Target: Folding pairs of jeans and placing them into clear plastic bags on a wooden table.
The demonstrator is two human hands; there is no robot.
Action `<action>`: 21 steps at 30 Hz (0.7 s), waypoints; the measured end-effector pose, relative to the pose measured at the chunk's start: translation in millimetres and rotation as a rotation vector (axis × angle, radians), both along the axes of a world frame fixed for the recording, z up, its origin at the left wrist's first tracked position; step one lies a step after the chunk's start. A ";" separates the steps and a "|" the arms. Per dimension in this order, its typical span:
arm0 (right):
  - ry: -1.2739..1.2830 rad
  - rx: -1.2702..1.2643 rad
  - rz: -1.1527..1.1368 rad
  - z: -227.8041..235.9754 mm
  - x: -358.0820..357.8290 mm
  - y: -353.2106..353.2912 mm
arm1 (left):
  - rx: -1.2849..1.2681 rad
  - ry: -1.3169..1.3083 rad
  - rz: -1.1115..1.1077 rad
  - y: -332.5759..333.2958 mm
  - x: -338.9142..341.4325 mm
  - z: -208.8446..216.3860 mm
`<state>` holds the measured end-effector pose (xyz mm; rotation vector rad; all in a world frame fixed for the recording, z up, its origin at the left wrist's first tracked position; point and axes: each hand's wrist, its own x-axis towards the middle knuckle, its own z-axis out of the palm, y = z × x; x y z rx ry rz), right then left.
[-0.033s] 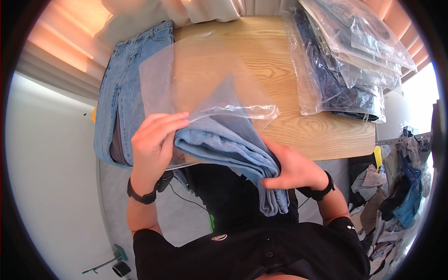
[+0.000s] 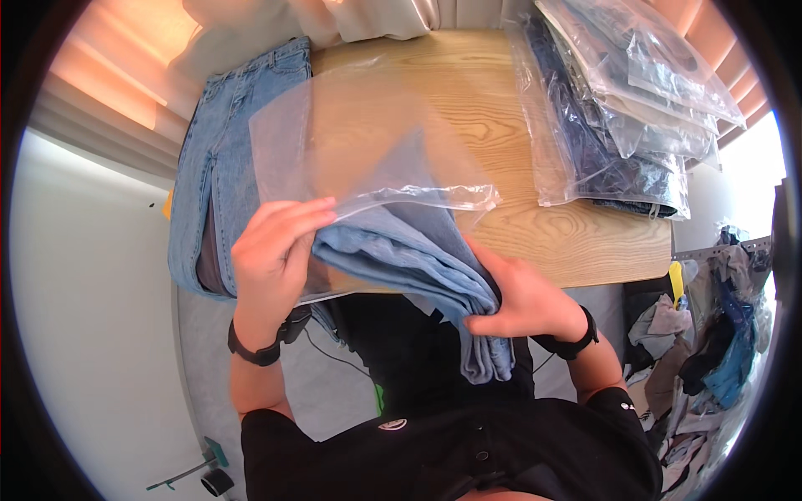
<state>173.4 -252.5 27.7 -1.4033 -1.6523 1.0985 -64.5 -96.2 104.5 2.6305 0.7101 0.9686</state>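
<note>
A folded pair of light blue jeans (image 2: 418, 259) slants over the near table edge. Its pointed far end lies inside a clear plastic bag (image 2: 351, 142), and its near end hangs past the edge. My right hand (image 2: 526, 292) is closed around the jeans near that end, thumb on top. At the bag's mouth, my left hand (image 2: 276, 246) pinches the plastic rim between fingers and thumb, beside the folded denim. The rim runs across the top of the jeans.
Another pair of blue jeans (image 2: 242, 134) lies along the table's left side. Bagged garments (image 2: 626, 92) are piled at the back right of the wooden table (image 2: 601, 246). Curtains (image 2: 368, 21) border the far side. Loose clothes (image 2: 718, 351) hang and lie at the right.
The jeans have slid very slightly farther into the bag, with my right hand still around them. My left hand has shifted a touch to the left and up.
</note>
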 end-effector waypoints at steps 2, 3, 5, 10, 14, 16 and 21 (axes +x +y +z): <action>-0.155 -0.004 -0.094 8.6 -5.3 3.5 | 0.051 -0.029 -0.007 -5.4 7.4 5.5; -0.205 0.028 -0.138 13.5 -8.5 7.4 | 0.102 -0.059 -0.010 -8.6 11.5 6.4; -0.259 0.061 -0.183 23.7 -14.5 15.2 | 0.167 -0.027 -0.095 -15.9 20.8 1.4; -0.479 0.158 -0.346 12.3 -18.9 46.5 | 0.169 -0.001 -0.261 -41.9 47.9 -8.1; -0.513 0.107 -0.379 12.0 -15.1 89.4 | 0.237 -0.014 -0.247 -47.4 56.6 -19.9; -0.563 0.558 -0.550 -0.2 -13.5 101.6 | 0.208 -0.029 -0.226 -48.0 54.9 -30.0; -0.796 0.353 -0.246 -21.5 -1.6 69.4 | 0.260 -0.042 0.045 -55.2 49.0 -80.1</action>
